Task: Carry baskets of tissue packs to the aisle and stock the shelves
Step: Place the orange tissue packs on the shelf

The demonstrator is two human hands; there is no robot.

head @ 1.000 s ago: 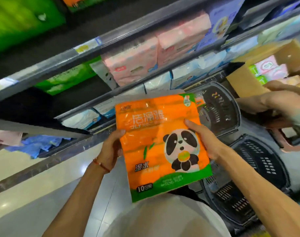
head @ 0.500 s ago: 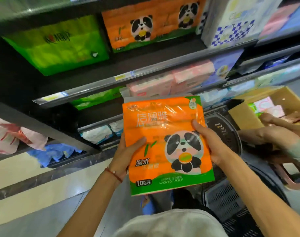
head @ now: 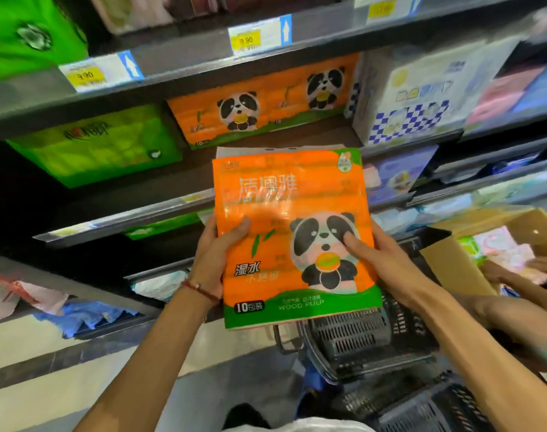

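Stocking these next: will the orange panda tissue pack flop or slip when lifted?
Probably keeps its shape: the orange pack looks flat, gripped only at its lower sides by the left hand and right hand. Its glossy film shows glare, so likely slippery.

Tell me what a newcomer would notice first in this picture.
The bright orange pack with its panda fills the centre, gripped at its sides by the left hand and right hand. Just above it, matching packs sit on the shelf, with a green pack to their left. Below the held pack sits a dark basket.
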